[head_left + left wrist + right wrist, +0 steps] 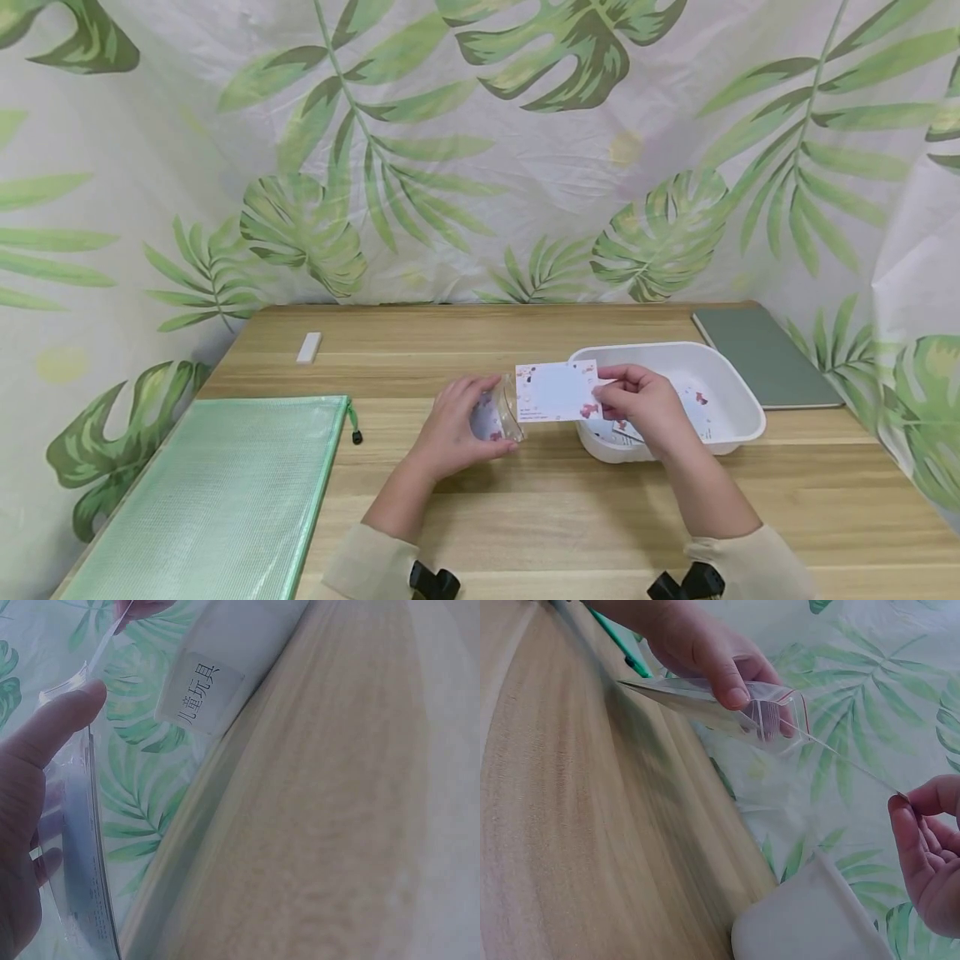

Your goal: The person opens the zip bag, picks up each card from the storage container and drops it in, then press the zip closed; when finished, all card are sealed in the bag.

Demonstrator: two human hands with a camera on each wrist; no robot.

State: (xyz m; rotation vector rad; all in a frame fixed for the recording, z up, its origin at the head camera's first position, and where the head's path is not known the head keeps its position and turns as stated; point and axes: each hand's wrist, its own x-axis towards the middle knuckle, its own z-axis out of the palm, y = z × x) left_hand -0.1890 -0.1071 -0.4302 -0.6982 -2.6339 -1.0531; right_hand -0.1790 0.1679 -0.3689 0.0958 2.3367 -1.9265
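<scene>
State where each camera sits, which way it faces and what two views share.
Head: worn on the head, facing forward and down at the wooden table and printed card; left hand, right hand, forearms and sleeves show.
Left wrist: on the left wrist, looking past the left thumb at the clear zip bag; part of the right hand shows at the top.
Right wrist: on the right wrist, looking at the card, edge-on between the hands; both show.
Shared: both wrist views include bag, card and white plastic tub.
</scene>
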